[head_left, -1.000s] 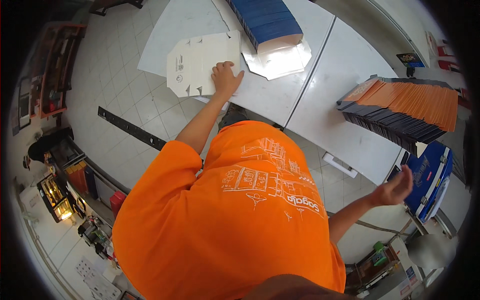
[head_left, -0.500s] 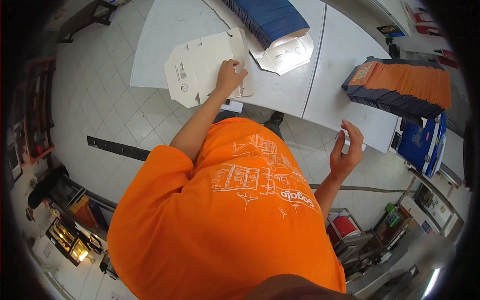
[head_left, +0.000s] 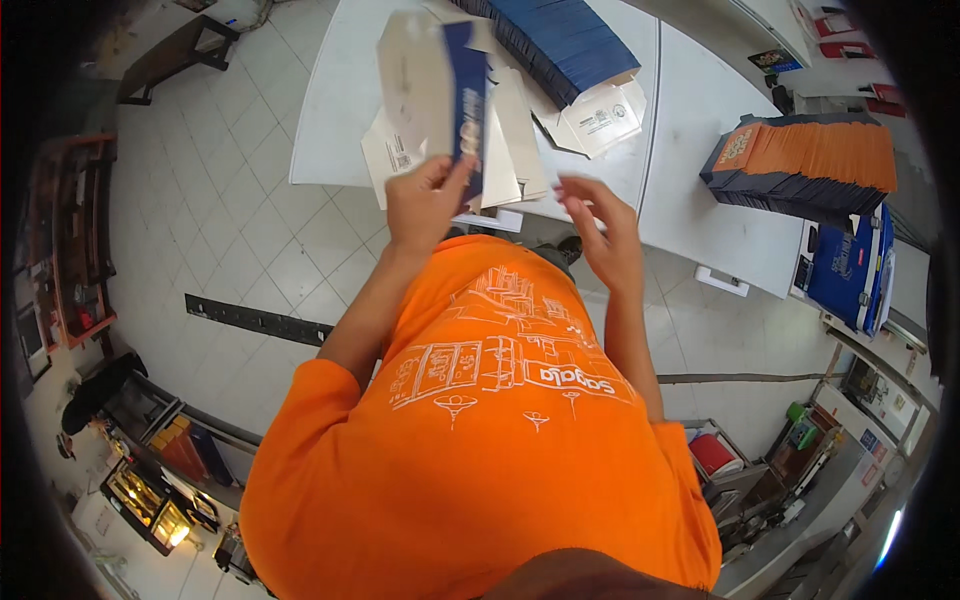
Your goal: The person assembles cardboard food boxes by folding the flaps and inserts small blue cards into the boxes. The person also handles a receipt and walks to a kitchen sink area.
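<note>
A flat cardboard box blank (head_left: 418, 85), white on one face and dark blue on a folded side, is lifted off the table and tilted upright. My left hand (head_left: 425, 205) grips its near end between thumb and fingers; motion blurs its upper part. Below it lie more white box blanks (head_left: 512, 140) in an uneven pile at the table's near edge. My right hand (head_left: 607, 222) hovers by the edge, right of the pile, fingers bent and apart, with nothing in it. Behind the pile, a long row of blue folded boxes (head_left: 565, 45) stands beside a white blank (head_left: 602, 120).
On the right part of the white table (head_left: 715, 235) stands a row of orange and dark blue folded boxes (head_left: 800, 165). A blue case (head_left: 848, 270) sits beyond the table's right end. Shelving (head_left: 70, 240) lines the left wall, and a dark bench (head_left: 180, 58) stands far left.
My left hand has picked a blank off the pile and raised it, its blue side now showing. My right hand has moved left and forward, toward the pile.
</note>
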The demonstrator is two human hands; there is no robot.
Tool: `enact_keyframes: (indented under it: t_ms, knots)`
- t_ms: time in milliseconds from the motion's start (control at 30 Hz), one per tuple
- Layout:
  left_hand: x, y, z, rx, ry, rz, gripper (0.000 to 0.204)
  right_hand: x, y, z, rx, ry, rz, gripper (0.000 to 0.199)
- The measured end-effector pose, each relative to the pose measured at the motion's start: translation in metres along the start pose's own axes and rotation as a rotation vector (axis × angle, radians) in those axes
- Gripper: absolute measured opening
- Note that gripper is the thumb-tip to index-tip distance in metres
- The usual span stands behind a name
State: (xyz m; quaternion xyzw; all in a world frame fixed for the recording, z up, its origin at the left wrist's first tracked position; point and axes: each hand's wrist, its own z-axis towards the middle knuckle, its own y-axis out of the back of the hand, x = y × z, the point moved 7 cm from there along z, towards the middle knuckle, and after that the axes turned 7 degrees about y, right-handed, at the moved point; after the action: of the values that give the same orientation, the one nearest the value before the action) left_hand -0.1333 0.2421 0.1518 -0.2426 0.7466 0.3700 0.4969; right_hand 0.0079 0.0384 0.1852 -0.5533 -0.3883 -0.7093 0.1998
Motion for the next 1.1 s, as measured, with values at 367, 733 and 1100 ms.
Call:
enact_keyframes:
  t_ms: [367, 733, 1100]
  knots:
    - [-0.028, -0.035, -0.014, 0.595, 0.294, -1.25, 0.074, 0.085, -0.045, 0.038, 0.239, 0.646, -0.417, 0.06]
    - [-0.033, -0.039, 0.023, 0.575, 0.353, -1.102, 0.025, 0.083, -0.009, 0.025, -0.008, 1.085, -0.285, 0.037]
    - [-0.079, -0.045, 0.028, 0.38, 0.097, -1.125, 0.024, 0.06, -0.016, 0.055, -0.036, 0.438, -0.384, 0.054]
